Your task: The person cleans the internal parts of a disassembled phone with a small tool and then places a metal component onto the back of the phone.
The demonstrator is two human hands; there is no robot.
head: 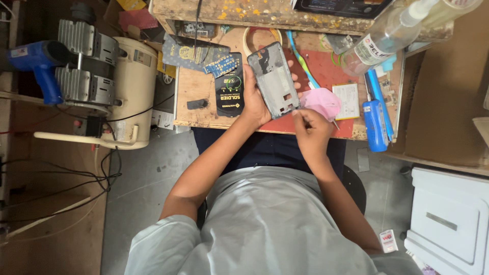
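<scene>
Grey-shirted shoulders filled the lower frame. Centre frame, left hand (253,102) fingers gripped a bare grey metal phone frame (273,79) above the wooden bench (196,91); right hand (310,130) pinched a pink cloth (322,102) at its lower corner. Wiping appeared underway; no parts refitted.

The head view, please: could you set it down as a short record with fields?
left hand: holds grey phone frame, tilted above the bench
right hand: pinches a thin tool at the frame's lower edge, with pink cloth beside it
bench: wooden, paint-spattered
right of hands: blue screwdriver, clear spray bottle
left of bench: cream compressor
</scene>
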